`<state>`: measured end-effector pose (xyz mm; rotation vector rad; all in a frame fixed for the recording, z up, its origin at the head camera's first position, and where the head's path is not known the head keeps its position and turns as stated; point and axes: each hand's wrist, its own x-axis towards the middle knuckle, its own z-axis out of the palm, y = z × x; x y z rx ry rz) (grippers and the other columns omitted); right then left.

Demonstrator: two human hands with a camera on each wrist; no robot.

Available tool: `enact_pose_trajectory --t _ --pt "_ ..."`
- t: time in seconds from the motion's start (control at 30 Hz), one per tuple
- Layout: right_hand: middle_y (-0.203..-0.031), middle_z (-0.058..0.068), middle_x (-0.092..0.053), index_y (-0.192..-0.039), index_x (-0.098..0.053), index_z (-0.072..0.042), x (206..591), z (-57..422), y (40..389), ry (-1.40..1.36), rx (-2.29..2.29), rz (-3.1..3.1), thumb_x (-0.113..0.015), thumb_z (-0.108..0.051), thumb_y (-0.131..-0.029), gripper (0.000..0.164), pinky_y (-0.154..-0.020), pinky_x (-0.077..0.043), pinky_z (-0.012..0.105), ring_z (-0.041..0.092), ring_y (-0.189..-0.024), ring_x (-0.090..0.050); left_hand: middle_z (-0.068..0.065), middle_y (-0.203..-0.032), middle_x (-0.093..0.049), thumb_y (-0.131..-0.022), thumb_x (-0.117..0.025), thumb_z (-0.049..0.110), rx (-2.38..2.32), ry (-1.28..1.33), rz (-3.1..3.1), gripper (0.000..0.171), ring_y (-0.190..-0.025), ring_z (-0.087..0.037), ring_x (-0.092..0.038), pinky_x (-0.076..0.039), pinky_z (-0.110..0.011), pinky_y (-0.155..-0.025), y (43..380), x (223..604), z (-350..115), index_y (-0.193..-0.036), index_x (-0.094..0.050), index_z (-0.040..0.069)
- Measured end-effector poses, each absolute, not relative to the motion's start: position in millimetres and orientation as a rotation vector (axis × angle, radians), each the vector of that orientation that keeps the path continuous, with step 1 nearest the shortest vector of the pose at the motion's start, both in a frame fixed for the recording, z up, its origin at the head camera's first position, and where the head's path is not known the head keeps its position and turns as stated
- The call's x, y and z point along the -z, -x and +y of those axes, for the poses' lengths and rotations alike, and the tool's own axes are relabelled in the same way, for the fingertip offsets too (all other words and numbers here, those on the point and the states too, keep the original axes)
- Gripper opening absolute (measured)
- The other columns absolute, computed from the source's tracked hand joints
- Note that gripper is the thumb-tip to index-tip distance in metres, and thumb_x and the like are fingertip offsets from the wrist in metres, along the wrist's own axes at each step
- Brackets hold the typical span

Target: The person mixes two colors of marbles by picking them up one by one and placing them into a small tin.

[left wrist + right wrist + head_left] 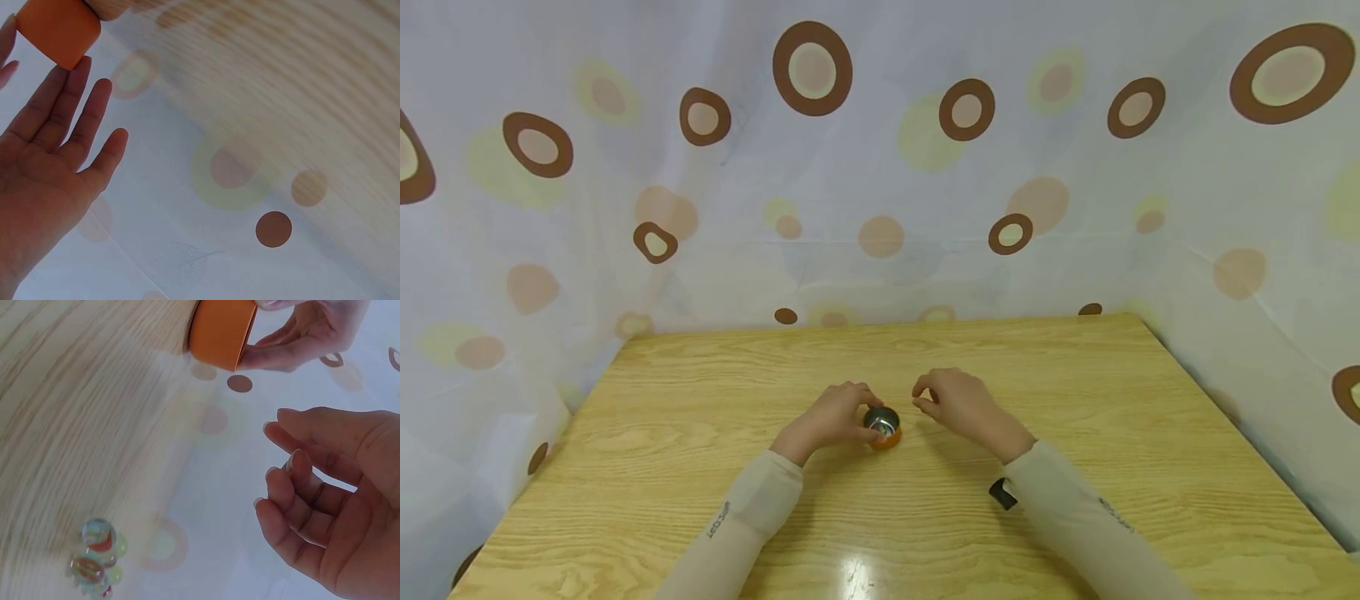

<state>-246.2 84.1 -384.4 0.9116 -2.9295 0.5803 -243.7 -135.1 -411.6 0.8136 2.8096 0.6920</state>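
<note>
A small round bowl (pixel 887 439), orange outside with a shiny metal inside, stands on the wooden table. My left hand (pixel 837 417) grips it from the left, thumb at the near side and fingers at the far rim; the left wrist view shows the fingertips (pixel 80 65) against its orange wall. Small glinting shapes show inside the bowl. Just right of it, my right hand (pixel 958 400) hovers with loosely bent fingers (pixel 294 487) and nothing between them. Several clear glass marbles (pixel 99 534) with coloured swirls lie on the table in the right wrist view.
The wood-grain table (pixel 880 517) reaches back to a white curtain (pixel 880 183) printed with brown, peach and yellow rings and spots, which also hangs along both sides. A small black device (pixel 1002 493) sits beneath the right sleeve (pixel 1075 508).
</note>
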Motion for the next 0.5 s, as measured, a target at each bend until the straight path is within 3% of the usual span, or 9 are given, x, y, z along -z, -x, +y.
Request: enact_pose_trajectory --t 0.5 --pt "-0.067 -0.003 -0.050 -0.102 -0.072 -0.006 381 115 250 -0.811 -0.590 -2.969 -0.064 -0.016 -0.093 0.016 -0.048 -0.033 0.024 0.011 -0.053 -0.041 -0.007 -0.111 -0.064 -0.081 -0.079 0.028 -0.694 -0.819 2.804 0.043 -0.104 -0.027 -0.055 -0.038 -0.050 -0.098 241 411 -136 -0.115 -0.069 0.004"
